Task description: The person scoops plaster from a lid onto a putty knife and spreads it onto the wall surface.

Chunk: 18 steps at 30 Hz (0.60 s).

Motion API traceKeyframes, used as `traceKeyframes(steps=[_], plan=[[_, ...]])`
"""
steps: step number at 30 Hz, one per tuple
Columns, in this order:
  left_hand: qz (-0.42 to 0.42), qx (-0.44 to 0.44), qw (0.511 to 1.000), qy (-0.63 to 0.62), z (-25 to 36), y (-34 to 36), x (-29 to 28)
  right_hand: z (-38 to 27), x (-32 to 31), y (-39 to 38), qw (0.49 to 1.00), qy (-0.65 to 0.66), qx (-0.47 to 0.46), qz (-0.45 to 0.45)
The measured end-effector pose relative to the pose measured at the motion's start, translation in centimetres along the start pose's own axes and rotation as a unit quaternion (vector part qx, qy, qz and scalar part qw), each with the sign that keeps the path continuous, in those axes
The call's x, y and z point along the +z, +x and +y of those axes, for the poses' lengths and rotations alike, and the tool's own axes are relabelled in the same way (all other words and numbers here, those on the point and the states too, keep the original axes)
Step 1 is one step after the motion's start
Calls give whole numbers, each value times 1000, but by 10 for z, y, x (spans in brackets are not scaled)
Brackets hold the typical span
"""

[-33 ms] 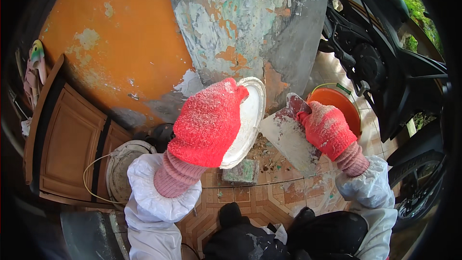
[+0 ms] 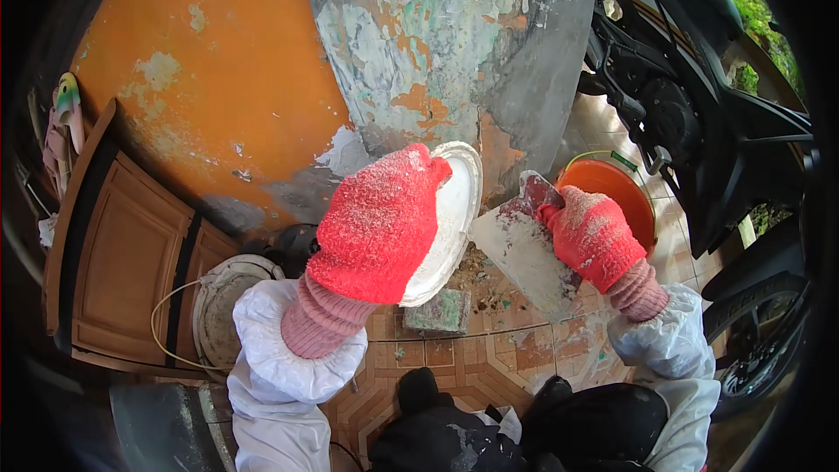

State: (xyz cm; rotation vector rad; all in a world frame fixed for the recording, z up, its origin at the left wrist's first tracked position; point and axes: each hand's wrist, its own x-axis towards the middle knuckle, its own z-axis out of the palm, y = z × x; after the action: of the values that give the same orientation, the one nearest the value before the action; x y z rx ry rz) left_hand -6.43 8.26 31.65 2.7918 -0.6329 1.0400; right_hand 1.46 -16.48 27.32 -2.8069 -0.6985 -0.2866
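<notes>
My left hand point(image 2: 377, 225), in a dusty red knit glove, grips a round white bucket lid point(image 2: 450, 218) by its edge. The lid is tilted, with its white-smeared face toward the right. In my right hand point(image 2: 599, 236), gloved the same way, is a broad flat putty knife point(image 2: 529, 253) coated with whitish paste and dust. Its blade points left and down, with its corner close to the lid's right rim; whether they touch I cannot tell. My fingers on the lid's far side are hidden.
Ahead stands a wall point(image 2: 236, 61), orange on the left, scraped and patched grey-white on the right. An orange bucket point(image 2: 612, 197) and a black motorcycle point(image 2: 699, 122) are at right. A white bucket point(image 2: 223, 315) and wooden cabinet point(image 2: 131, 262) stand left. A block point(image 2: 439, 313) lies among debris on floor tiles.
</notes>
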Motion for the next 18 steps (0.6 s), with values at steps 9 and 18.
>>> traceKeyframes(steps=[9, 18], plan=[[18, -13, 1000, 14, 5, -12, 31, -7, 22, -10, 999, 7, 31, 32], [73, -86, 994, 0, 15, -12, 58, -8, 37, -21, 995, 21, 69, 63]])
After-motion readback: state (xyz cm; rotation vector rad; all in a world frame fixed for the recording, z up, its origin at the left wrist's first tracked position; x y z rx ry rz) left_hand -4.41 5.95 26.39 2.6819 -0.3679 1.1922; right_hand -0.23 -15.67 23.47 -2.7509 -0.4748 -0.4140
